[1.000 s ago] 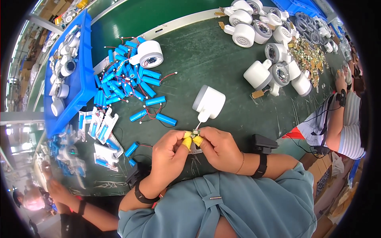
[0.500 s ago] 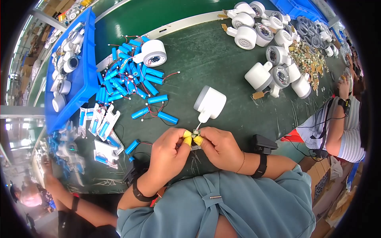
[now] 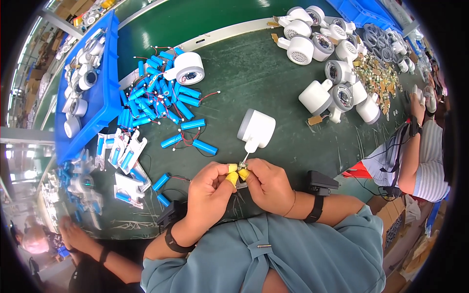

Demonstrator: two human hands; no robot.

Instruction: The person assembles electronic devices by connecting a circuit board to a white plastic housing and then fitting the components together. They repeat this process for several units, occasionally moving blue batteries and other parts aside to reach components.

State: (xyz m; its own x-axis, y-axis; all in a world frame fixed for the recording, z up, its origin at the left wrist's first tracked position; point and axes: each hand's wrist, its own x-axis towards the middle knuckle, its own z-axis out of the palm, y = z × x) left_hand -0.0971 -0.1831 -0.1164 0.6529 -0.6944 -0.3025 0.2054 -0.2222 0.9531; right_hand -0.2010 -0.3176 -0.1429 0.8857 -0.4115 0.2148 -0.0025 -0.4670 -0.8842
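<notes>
Both hands met at the near edge of the dark green table (image 3: 273, 73), fingertips pinched together over a tiny part (image 3: 241, 168) too small to make out. The left hand (image 3: 209, 193) was closed, its thumb and forefinger capped in yellow cots (image 3: 232, 177) and pressed against the part from the left. The right hand (image 3: 267, 185) was closed too, one yellow-capped finger nipping the same part from the right, so the two hands touched at the tips. Thin wires ran from the pinch up to a white housing (image 3: 257, 129) lying on the table just beyond the fingers — the part hung at the end of those wires, between the fingertips and the housing.

Each wrist wore a black band; a black box (image 3: 321, 182) sat just beside the right forearm. Left of the hands lay loose blue cells (image 3: 188, 124) with red and black leads, some apart, more heaped further back around a white roll (image 3: 187, 68). Nearer the left edge, white holders (image 3: 124, 151) carried more blue cells. A blue tray (image 3: 105, 105) at far left held white and grey round parts.

Far across the table, to the right, stood a cluster of white fans (image 3: 317, 95) — some with grey grilles facing up — and a scatter of small brass-coloured pieces (image 3: 378, 75). A co-worker's arm (image 3: 415, 141) in a striped sleeve reached in from the right edge, and another person's hand showed at lower left.
</notes>
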